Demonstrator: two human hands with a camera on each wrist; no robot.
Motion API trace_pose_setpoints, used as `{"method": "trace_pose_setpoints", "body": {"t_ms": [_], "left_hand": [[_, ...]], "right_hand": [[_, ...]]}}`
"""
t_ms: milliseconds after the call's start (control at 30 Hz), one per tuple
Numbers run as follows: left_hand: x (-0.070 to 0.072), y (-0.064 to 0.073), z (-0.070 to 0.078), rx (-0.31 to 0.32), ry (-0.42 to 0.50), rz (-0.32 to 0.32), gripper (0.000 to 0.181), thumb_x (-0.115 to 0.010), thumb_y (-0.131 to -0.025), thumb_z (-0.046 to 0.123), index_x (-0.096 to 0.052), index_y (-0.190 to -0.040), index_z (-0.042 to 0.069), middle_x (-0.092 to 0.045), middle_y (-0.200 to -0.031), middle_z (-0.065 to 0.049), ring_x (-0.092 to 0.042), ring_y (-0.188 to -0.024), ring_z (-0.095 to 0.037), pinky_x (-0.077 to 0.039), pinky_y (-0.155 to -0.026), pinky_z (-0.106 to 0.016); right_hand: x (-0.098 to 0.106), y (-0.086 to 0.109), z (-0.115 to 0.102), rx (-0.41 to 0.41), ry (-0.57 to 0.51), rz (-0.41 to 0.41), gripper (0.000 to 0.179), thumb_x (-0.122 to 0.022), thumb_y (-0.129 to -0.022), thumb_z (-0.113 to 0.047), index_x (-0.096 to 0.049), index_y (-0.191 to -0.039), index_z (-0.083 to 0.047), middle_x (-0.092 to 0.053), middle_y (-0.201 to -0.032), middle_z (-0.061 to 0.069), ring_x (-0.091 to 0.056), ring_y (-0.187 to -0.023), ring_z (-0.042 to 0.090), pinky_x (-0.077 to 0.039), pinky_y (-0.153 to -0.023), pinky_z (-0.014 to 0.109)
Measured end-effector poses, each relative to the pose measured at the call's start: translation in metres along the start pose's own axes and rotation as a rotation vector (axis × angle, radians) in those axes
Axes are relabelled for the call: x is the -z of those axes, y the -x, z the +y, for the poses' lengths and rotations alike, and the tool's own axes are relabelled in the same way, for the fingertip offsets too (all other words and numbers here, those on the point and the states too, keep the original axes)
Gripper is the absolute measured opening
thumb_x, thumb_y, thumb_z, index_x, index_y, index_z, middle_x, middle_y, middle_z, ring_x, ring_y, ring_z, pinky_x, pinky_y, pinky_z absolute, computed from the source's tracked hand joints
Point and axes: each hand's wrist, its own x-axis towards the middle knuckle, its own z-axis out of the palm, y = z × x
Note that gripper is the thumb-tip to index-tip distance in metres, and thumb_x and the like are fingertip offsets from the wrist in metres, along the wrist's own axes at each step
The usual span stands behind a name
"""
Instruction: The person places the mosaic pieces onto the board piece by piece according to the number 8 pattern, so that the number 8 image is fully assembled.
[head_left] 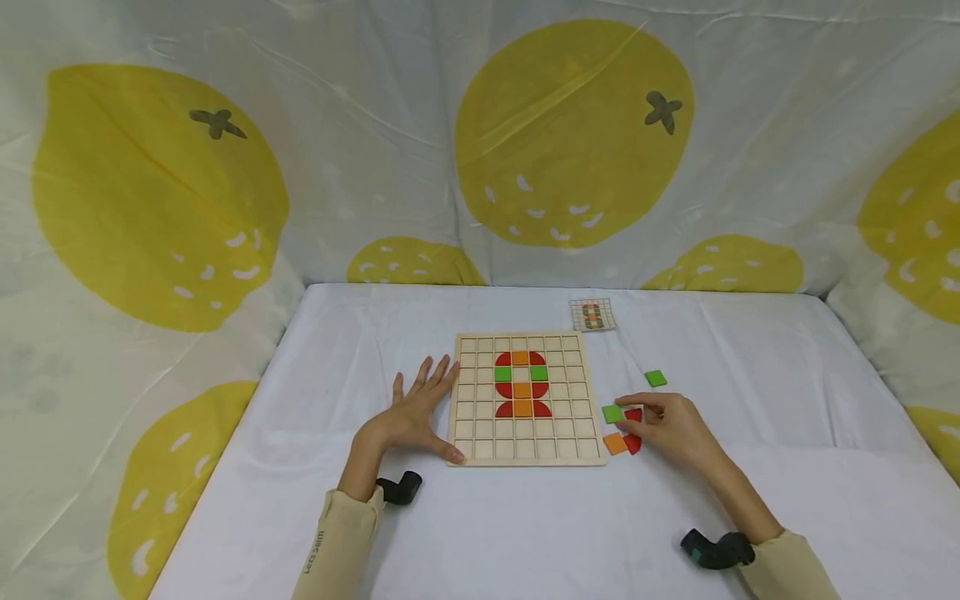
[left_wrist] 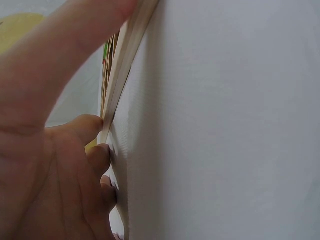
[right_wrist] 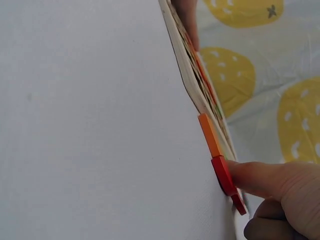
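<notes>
A wooden grid board (head_left: 480,450) lies on the table, with red rounded tiles, orange squares and two green squares set in its middle cells. My left hand (head_left: 412,417) rests at the board's left edge, fingers spread, thumb at the near left corner. Beside the board's right edge, my right hand (head_left: 672,425) pinches a green square tile (head_left: 612,414) between thumb and index finger. Close under those fingers lie an orange square tile (head_left: 615,444) and red tiles (head_left: 633,445). In the right wrist view the thumb overlaps a red tile (right_wrist: 223,175).
Another green tile (head_left: 656,378) lies alone farther back on the right. A small pattern card (head_left: 592,315) lies behind the board's far right corner. White cloth (head_left: 525,533) covers the table, and a lemon-print curtain (head_left: 405,150) stands behind it.
</notes>
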Motion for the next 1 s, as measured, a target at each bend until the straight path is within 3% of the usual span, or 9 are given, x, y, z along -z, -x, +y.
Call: {"method": "trace_pose_setpoints", "body": {"t_ms": [367,600,767,1000], "left_hand": [[0.001,0.001,0.002,0.001,0.000,0.006,0.147,-0.098,-0.060,0.051,-0.006,-0.168,0.013,0.004,-0.176,-0.011,0.014,-0.162,-0.038,0.012,-0.120,-0.076],[0.001,0.001,0.002,0.004,-0.003,0.011,0.146,-0.098,-0.061,0.052,-0.006,-0.168,0.014,0.004,-0.176,-0.010,0.014,-0.162,-0.038,0.012,-0.120,-0.076],[0.000,0.001,0.002,0.002,0.000,0.010,0.146,-0.098,-0.061,0.052,-0.006,-0.168,0.014,0.004,-0.176,-0.010,0.014,-0.162,-0.038,0.012,-0.120,-0.076],[0.000,0.000,0.003,0.006,-0.005,0.010,0.146,-0.098,-0.061,0.052,-0.007,-0.168,0.014,0.004,-0.177,-0.009,0.013,-0.162,-0.037,0.012,-0.120,-0.076]], "right_hand": [[-0.004,0.001,-0.008,-0.007,-0.069,0.048,0.027,-0.088,-0.083,-0.018,-0.080,-0.106,-0.007,-0.032,-0.057,-0.006,-0.030,-0.055,0.005,-0.025,-0.050,0.023],[-0.025,0.001,-0.025,0.034,-0.152,-0.042,0.030,-0.088,-0.082,-0.022,-0.079,-0.107,-0.008,-0.033,-0.055,-0.008,-0.032,-0.049,0.004,-0.026,-0.050,0.021],[-0.039,-0.003,-0.041,0.081,-0.150,-0.058,0.027,-0.089,-0.081,-0.023,-0.080,-0.104,-0.011,-0.032,-0.054,-0.009,-0.032,-0.049,0.002,-0.026,-0.050,0.020],[-0.055,-0.007,-0.064,0.077,-0.116,-0.121,0.025,-0.088,-0.083,-0.024,-0.081,-0.104,-0.015,-0.030,-0.055,-0.009,-0.027,-0.053,0.003,-0.022,-0.052,0.019]]}}
